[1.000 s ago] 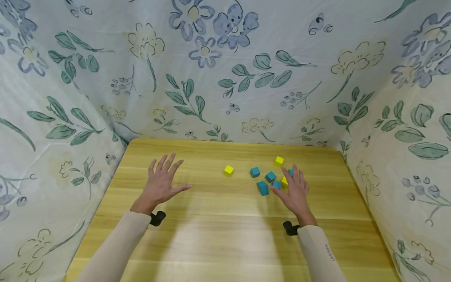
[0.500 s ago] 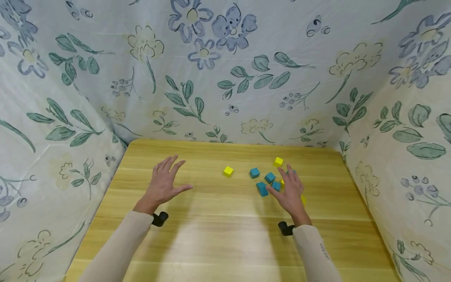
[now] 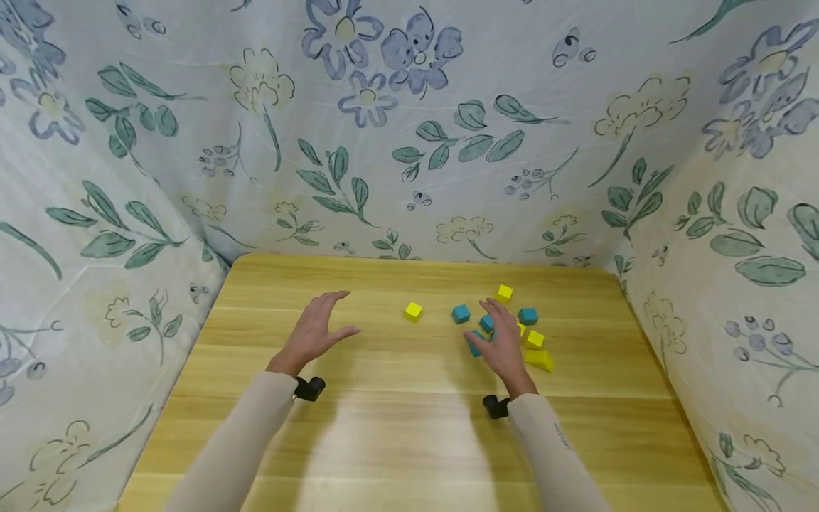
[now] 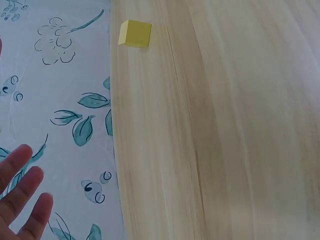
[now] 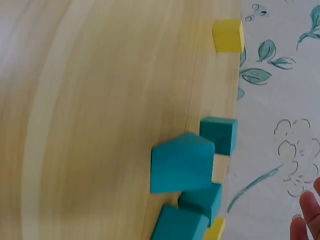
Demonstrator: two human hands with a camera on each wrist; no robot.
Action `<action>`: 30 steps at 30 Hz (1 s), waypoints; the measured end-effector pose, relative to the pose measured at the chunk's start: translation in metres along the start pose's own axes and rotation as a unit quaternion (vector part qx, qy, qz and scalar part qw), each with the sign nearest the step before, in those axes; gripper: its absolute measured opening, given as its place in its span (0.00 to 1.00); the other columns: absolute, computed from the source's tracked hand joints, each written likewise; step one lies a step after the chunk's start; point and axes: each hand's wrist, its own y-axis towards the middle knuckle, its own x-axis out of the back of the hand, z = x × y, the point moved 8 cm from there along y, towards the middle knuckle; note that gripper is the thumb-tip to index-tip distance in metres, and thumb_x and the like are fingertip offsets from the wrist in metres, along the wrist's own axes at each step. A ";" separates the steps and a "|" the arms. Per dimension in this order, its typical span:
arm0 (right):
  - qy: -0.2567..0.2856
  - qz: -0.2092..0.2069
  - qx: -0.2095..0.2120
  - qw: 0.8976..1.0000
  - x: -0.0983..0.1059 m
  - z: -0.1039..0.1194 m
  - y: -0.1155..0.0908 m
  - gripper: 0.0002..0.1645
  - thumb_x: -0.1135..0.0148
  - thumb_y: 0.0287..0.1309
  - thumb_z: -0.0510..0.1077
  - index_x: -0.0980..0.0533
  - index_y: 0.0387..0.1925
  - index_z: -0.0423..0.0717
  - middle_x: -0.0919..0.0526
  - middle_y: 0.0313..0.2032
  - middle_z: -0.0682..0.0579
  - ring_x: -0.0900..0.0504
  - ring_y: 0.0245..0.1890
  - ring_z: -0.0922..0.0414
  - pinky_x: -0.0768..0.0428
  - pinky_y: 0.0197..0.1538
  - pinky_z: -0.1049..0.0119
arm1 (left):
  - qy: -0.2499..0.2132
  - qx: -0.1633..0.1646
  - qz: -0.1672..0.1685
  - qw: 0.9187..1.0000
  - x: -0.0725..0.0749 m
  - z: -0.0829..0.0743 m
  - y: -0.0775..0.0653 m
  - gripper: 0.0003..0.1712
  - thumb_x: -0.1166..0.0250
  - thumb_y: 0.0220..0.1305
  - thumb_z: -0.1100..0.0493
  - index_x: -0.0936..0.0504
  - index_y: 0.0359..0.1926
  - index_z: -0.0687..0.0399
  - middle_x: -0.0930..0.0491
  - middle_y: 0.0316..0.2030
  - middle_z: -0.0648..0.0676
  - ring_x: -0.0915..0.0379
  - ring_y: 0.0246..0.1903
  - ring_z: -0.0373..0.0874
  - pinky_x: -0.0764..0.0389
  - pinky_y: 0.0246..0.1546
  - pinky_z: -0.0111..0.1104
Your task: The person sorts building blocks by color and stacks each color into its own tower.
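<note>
My left hand hovers over the left part of the wooden table, holding nothing, thumb apart from the fingers. To its right, beyond the thumb, lies a lone yellow cube. My right hand is over the group of blocks, also holding nothing and hiding some of them. Beside its thumb are a blue wedge-like block and a blue cube. In the right wrist view, fingertips show at the right edge, apart from the blue blocks.
Right of the right hand lie a blue cube, a yellow cube and a yellow wedge. Another yellow cube sits farther back. Floral cloth hangs behind and on both sides of the table.
Both hands have moved toward the middle. My right hand has shifted left, uncovering the yellow wedge and cubes on its right. The blocks stay where they were.
</note>
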 end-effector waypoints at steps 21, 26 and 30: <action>0.056 0.061 -0.020 0.996 -0.083 0.012 0.026 0.34 0.32 0.57 0.45 0.31 0.63 0.38 0.31 0.63 0.41 0.28 0.54 0.40 0.27 0.53 0.45 | -0.030 0.064 0.076 0.995 -0.063 0.004 0.048 0.40 0.31 0.59 0.45 0.35 0.68 0.53 0.30 0.61 0.61 0.34 0.59 0.57 0.33 0.58 0.52; 0.022 0.083 -0.036 0.996 -0.099 0.009 0.031 0.33 0.33 0.59 0.44 0.31 0.63 0.39 0.29 0.60 0.42 0.25 0.50 0.44 0.25 0.50 0.49 | 0.023 0.028 0.102 0.994 -0.081 0.000 0.058 0.38 0.29 0.58 0.49 0.33 0.66 0.56 0.27 0.58 0.61 0.31 0.56 0.56 0.31 0.58 0.50; 0.028 0.096 -0.067 0.993 -0.108 0.003 0.035 0.33 0.33 0.59 0.44 0.32 0.64 0.41 0.28 0.60 0.44 0.26 0.49 0.46 0.24 0.49 0.51 | 0.035 0.022 0.116 0.992 -0.092 0.000 0.064 0.38 0.29 0.58 0.52 0.32 0.66 0.57 0.26 0.57 0.60 0.30 0.55 0.55 0.32 0.58 0.49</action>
